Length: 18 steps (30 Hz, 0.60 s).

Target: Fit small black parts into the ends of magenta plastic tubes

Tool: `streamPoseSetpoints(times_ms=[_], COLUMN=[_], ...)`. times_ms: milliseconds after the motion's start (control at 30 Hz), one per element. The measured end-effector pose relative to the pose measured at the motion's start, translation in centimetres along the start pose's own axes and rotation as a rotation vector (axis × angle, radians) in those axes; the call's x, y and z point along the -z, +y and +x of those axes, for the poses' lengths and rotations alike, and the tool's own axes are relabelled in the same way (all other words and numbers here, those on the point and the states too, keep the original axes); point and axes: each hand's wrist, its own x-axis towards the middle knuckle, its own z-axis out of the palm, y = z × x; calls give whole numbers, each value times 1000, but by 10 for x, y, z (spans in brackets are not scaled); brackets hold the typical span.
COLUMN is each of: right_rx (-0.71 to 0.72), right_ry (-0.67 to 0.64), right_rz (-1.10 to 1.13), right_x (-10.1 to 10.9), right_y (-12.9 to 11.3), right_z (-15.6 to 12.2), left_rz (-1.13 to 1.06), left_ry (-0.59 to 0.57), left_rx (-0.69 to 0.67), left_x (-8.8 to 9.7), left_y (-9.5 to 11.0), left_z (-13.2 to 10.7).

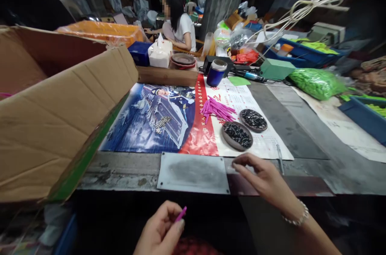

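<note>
My left hand [161,229] is low at the front edge, its fingers pinched on a small pink stick [181,214]. My right hand [262,178] reaches over the table edge beside a grey metal plate [193,172], fingertips pressed together on something too small to make out. Just beyond it sit two shallow dishes of small black parts [237,135] [253,120]. A loose heap of pink sticks [217,110] lies on the poster [150,126], and a small pile of silvery bits [162,123] rests on its blue part.
A large open cardboard box [60,106] fills the left side. A blue cup [216,72], a wooden block [167,76], green bags [316,83] and blue bins [362,116] stand farther back. Another person [179,25] sits at a far table.
</note>
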Motion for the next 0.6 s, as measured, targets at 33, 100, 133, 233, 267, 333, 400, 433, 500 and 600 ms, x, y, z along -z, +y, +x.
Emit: streamPoseSetpoints(times_ms=[33, 100, 133, 233, 267, 333, 400, 433, 500, 600], right_rx=[-51, -191, -265, -463, -519, -612, -662, -670, -674, -680], right_ry=[-52, -168, -235, -447, -507, -591, -634, -653, -684, -705], right_rz=[164, 519, 697, 1147, 1255, 1412, 1507, 1535, 1563, 1587], right_x=[-9, -30, -41, -71, -79, -90, -97, -99, -101, -104], right_y=[-11, -31, -39, -56, -59, -62, -62, -62, -61, -59], right_z=[-10, -27, -34, -46, -49, -52, -54, -54, -55, -55], left_rz=[9, 52, 74, 84, 61, 3, -6, 17, 99, 211], left_ry=[11, -13, -38, -134, -184, -285, -337, -337, -304, -248], left_rx=[-18, -22, -19, -47, -67, -104, -143, -164, -201, -245], left_x=[-3, -9, -12, -16, -17, -17, -14, -13, -10, -7], left_y=[3, 9, 13, 23, 25, 29, 31, 31, 31, 28], left_z=[-1, -5, -6, -8, -8, -8, -8, -8, -9, -10])
